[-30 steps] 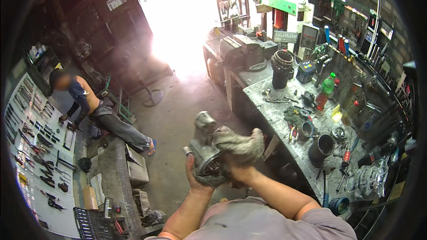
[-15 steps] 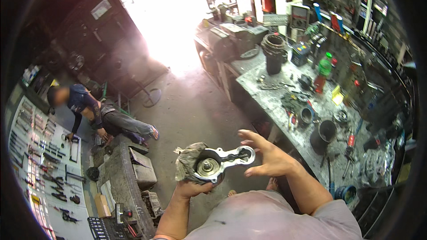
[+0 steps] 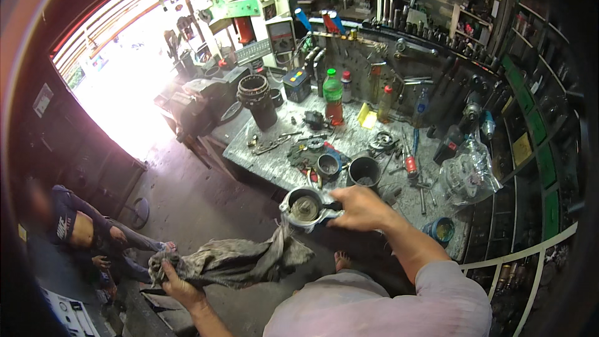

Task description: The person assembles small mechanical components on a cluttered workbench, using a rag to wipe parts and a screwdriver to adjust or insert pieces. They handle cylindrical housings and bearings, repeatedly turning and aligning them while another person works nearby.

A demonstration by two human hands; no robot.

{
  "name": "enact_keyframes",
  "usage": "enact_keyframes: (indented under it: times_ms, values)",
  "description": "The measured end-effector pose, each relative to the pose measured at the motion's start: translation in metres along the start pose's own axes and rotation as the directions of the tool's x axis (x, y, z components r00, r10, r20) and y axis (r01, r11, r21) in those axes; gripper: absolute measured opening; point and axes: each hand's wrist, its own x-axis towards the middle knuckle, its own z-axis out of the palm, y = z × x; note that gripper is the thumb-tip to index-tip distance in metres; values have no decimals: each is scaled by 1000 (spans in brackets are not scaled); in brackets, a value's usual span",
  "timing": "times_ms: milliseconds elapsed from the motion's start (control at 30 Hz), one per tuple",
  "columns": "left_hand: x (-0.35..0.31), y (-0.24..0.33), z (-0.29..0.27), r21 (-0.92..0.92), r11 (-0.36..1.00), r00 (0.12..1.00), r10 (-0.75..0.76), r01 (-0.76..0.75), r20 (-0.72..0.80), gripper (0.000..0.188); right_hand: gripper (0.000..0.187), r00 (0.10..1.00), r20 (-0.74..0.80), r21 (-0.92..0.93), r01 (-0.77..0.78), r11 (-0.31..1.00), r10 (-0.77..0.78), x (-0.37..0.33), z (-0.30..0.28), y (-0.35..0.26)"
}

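Observation:
My right hand (image 3: pixel 363 208) is closed around the narrow arm of a metal housing (image 3: pixel 293 218), a silvery cast part with a round cup and a shaft end in its middle. The part is held in the air by the bench's near edge. To the lower left, my left hand (image 3: pixel 180 288) grips one end of a dirty grey rag (image 3: pixel 249 261). This cloth stretches rightward, and its far corner hangs just below the housing; whether they touch I cannot tell.
The workbench (image 3: pixel 246 161) carries a black cylinder (image 3: pixel 257 103), a dark cup (image 3: pixel 365 171), a green-capped bottle (image 3: pixel 334 97), a bagged part (image 3: pixel 468 178) and scattered tools. Shelving with green drawers (image 3: pixel 527 109) lines the right. Another person (image 3: pixel 93 228) is at the lower left.
My view has swung to the right, toward the bench. The right hand, open before, has taken the housing by its arm. My left hand has let go of it and moved left with the rag.

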Motion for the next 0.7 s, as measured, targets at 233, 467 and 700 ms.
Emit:
enact_keyframes:
  times_ms: [233, 467, 700]
  values:
    - [-47, -62, -58, 191, 968, 985, -144, 161, -99, 28, 52, 922, -238, -254, -362, 897, 305, -6, -70, 100]
    - [-68, -87, -62, 190, 954, 972, -232, 233, -30, 26, 60, 924, -84, -219, -383, 897, 374, -6, -76, 174]
    - [-51, -64, -40, 202, 961, 975, -209, 190, 75, 32, 92, 901, -146, -315, -433, 844, 408, -16, -88, 130]
